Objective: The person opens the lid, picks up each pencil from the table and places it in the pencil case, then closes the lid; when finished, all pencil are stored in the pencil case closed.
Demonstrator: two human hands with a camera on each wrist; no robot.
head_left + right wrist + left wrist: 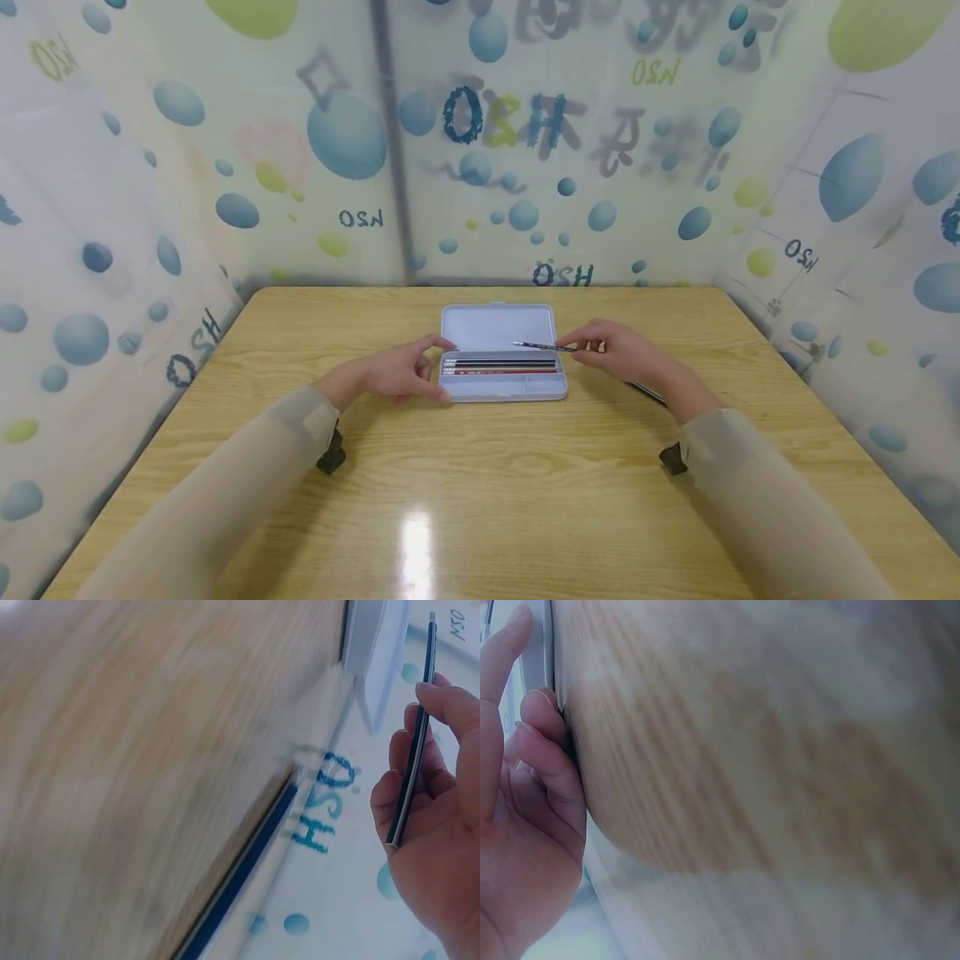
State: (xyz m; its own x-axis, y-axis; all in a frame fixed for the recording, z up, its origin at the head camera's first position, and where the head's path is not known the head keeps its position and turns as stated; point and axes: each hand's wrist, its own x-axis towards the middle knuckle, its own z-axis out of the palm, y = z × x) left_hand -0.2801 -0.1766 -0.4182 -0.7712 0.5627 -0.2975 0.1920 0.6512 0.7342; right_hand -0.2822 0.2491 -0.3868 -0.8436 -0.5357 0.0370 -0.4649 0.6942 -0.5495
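Facing dotted walls (615,250), right hand (618,347) grips pencil (534,345) above wooden table (517,492), left hand (393,369) spread.

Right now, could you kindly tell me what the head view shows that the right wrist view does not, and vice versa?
Only the head view shows the left hand at the pencil case and the row of pencils inside it.

Only the right wrist view shows the palm of the right hand and the lower end of the held pencil.

Both share that hand and pencil, part of the case, a loose pencil, the wooden table and the bubble-patterned wall.
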